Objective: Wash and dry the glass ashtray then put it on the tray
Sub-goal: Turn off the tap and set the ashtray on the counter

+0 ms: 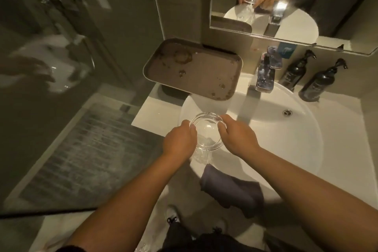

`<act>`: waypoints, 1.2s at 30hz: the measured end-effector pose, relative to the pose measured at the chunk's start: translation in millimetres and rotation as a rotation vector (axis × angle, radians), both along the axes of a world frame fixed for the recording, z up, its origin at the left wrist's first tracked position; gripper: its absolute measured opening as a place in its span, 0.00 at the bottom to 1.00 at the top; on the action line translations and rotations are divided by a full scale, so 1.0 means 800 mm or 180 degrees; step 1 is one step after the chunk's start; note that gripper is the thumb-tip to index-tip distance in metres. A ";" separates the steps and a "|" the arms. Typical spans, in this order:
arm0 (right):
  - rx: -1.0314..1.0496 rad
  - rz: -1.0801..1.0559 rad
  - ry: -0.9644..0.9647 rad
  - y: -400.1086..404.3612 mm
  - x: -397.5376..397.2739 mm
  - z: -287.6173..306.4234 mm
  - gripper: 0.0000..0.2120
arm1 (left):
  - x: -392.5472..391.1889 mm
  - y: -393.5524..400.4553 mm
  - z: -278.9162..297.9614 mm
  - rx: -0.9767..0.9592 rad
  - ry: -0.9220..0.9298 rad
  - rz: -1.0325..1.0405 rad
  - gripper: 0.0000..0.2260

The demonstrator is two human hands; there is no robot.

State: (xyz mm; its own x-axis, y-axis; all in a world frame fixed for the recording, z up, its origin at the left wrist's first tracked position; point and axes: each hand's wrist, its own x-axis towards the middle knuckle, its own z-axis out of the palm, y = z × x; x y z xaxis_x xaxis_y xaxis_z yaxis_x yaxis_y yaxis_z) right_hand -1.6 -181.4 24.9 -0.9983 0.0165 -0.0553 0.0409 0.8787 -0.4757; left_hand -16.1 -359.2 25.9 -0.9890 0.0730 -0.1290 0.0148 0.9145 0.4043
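Observation:
A round clear glass ashtray (pixel 207 132) is held over the left part of the white basin (pixel 296 139). My left hand (pixel 180 141) grips its left rim and my right hand (pixel 237 137) grips its right rim. Water drips from the ashtray's lower edge. A brown tray (pixel 204 75) with wet marks rests on the counter behind the basin's left edge, apart from both hands. A folded grey cloth (pixel 231 188) lies over the basin's front rim, just below the ashtray.
A chrome tap (pixel 266 73) stands at the back of the basin, with two dark pump bottles (pixel 306 77) to its right. A mirror (pixel 286 2) hangs above. A glass shower wall (pixel 61 67) and a grey floor mat (pixel 86 155) lie to the left.

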 end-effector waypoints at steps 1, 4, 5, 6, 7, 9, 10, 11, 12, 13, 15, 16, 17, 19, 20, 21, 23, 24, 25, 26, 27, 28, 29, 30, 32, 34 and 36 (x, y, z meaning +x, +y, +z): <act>0.0016 0.0017 -0.0011 -0.010 -0.006 0.001 0.15 | -0.003 -0.010 0.001 -0.0002 -0.0008 0.0033 0.17; -0.0055 -0.0050 -0.0032 -0.044 -0.028 0.004 0.15 | -0.012 -0.039 0.008 0.0362 -0.0025 0.0087 0.16; -0.0098 -0.0076 -0.0044 -0.057 -0.037 0.004 0.15 | -0.015 -0.050 0.011 0.0586 -0.0023 0.0137 0.16; -0.0136 -0.0086 -0.0058 -0.070 -0.045 0.004 0.15 | -0.018 -0.060 0.013 0.0790 -0.0010 0.0196 0.16; -0.0172 -0.0087 -0.0074 -0.083 -0.054 0.004 0.16 | -0.022 -0.072 0.014 0.0909 0.0024 0.0241 0.16; -0.0244 -0.0081 -0.0104 -0.109 -0.071 0.001 0.15 | -0.033 -0.096 0.011 0.0838 0.0130 0.0283 0.16; -0.0255 -0.0069 -0.0118 -0.121 -0.080 -0.001 0.15 | -0.040 -0.109 0.009 0.0709 0.0161 0.0295 0.16; -0.0234 -0.0050 -0.0138 -0.133 -0.089 -0.004 0.14 | -0.047 -0.121 0.005 0.0574 0.0168 0.0308 0.16; -0.0186 -0.0039 -0.0168 -0.146 -0.098 -0.007 0.13 | -0.056 -0.134 0.002 0.0459 0.0150 0.0321 0.16; -0.0122 -0.0040 -0.0204 -0.158 -0.108 -0.010 0.13 | -0.065 -0.146 -0.003 0.0366 0.0116 0.0332 0.16; 0.0023 -0.0021 -0.0281 -0.183 -0.129 -0.016 0.14 | -0.084 -0.167 -0.013 0.0225 0.0023 0.0350 0.17; 0.0106 0.0013 -0.0322 -0.194 -0.139 -0.020 0.14 | -0.094 -0.177 -0.019 0.0166 -0.0027 0.0353 0.17; 0.0203 0.0052 -0.0374 -0.204 -0.149 -0.023 0.13 | -0.104 -0.186 -0.025 0.0111 -0.0074 0.0354 0.16; 0.0452 0.0138 -0.0537 -0.219 -0.169 -0.030 0.12 | -0.123 -0.200 -0.041 -0.0007 -0.0143 0.0358 0.14; 0.0588 0.0177 -0.0643 -0.225 -0.178 -0.034 0.11 | -0.131 -0.204 -0.049 -0.0076 -0.0169 0.0351 0.13; 0.0716 0.0210 -0.0746 -0.229 -0.186 -0.038 0.11 | -0.138 -0.207 -0.057 -0.0136 -0.0189 0.0344 0.13; 0.0955 0.0274 -0.0909 -0.236 -0.200 -0.045 0.12 | -0.150 -0.208 -0.074 -0.0191 -0.0235 0.0352 0.12; 0.1058 0.0309 -0.0974 -0.239 -0.205 -0.048 0.12 | -0.153 -0.207 -0.081 -0.0191 -0.0277 0.0384 0.12; 0.1145 0.0350 -0.1018 -0.240 -0.210 -0.051 0.12 | -0.156 -0.206 -0.088 -0.0185 -0.0327 0.0429 0.12; 0.1221 0.0399 -0.1046 -0.241 -0.214 -0.054 0.12 | -0.158 -0.206 -0.095 -0.0185 -0.0371 0.0466 0.12; 0.1292 0.0452 -0.1060 -0.242 -0.217 -0.057 0.12 | -0.159 -0.205 -0.101 -0.0193 -0.0396 0.0472 0.12; 0.1354 0.0503 -0.1070 -0.241 -0.219 -0.061 0.12 | -0.159 -0.205 -0.106 -0.0212 -0.0411 0.0456 0.12; 0.1401 0.0549 -0.1085 -0.241 -0.219 -0.064 0.12 | -0.158 -0.205 -0.111 -0.0232 -0.0428 0.0439 0.12; 0.1423 0.0589 -0.1110 -0.240 -0.219 -0.068 0.12 | -0.157 -0.206 -0.114 -0.0251 -0.0446 0.0429 0.12; 0.1401 0.0638 -0.1159 -0.239 -0.219 -0.075 0.12 | -0.155 -0.208 -0.119 -0.0280 -0.0458 0.0419 0.12; 0.1343 0.0626 -0.1152 -0.238 -0.220 -0.079 0.11 | -0.156 -0.209 -0.121 -0.0288 -0.0425 0.0414 0.13; 0.1302 0.0605 -0.1128 -0.237 -0.223 -0.081 0.11 | -0.158 -0.208 -0.121 -0.0282 -0.0435 0.0448 0.13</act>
State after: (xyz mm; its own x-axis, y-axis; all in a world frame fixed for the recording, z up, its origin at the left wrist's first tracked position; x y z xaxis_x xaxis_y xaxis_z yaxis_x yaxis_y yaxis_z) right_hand -179.6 -371.2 -40.0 -0.9074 -0.0710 -0.4142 -0.0407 0.9959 -0.0814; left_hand -142.3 -525.3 -71.1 -0.9614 -0.0823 -0.2624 -0.1651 0.9358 0.3116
